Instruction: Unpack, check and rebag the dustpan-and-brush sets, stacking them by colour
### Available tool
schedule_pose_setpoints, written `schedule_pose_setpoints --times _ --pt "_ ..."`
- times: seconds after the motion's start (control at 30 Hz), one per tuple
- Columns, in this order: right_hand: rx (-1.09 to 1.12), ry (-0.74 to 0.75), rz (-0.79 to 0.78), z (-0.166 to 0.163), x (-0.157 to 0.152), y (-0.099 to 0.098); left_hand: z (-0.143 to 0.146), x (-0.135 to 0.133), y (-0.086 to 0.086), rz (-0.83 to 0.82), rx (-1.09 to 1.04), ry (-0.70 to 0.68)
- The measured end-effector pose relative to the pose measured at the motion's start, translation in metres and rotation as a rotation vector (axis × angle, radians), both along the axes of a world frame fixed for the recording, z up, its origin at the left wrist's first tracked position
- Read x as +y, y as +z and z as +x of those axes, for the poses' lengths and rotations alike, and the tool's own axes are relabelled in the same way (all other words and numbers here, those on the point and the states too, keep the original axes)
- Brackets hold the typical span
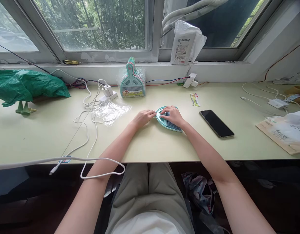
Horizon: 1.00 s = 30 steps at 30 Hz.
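A small teal dustpan-and-brush set (171, 124) lies flat on the pale desk (152, 146), right in front of me. My right hand (173, 115) rests on top of it, fingers curled over the handle end. My left hand (143, 117) pinches the set's left edge with its fingertips closed. Behind them, a stack of the same sets in clear wrapping (132, 80) stands upright against the window sill. An empty clear plastic bag (111, 111) lies to the left of my left hand.
A black phone (216, 123) lies to the right, a small printed label (194, 99) beyond it. White cables and a charger (107, 92) trail across the left side. A green plastic bag (25, 85) sits far left, paper packaging (286, 133) far right.
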State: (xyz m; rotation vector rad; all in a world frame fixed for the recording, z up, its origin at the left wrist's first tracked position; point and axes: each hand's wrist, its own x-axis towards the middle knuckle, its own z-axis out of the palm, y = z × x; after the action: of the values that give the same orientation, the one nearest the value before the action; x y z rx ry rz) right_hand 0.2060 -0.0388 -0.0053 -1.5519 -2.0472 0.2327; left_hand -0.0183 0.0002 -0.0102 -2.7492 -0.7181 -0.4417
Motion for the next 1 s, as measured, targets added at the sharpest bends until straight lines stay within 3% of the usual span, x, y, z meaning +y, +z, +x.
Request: schedule_pose_setpoints --times 0.8,1.0 --pt "-0.101 0.012 -0.065 -0.002 -0.004 0.011 0.002 -0.001 -0.002 -0.104 0.052 0.057" --pt "-0.198 -0.017 -0.018 -0.004 -0.009 0.014 0.003 -0.003 -0.004 -0.016 0.032 0.008"
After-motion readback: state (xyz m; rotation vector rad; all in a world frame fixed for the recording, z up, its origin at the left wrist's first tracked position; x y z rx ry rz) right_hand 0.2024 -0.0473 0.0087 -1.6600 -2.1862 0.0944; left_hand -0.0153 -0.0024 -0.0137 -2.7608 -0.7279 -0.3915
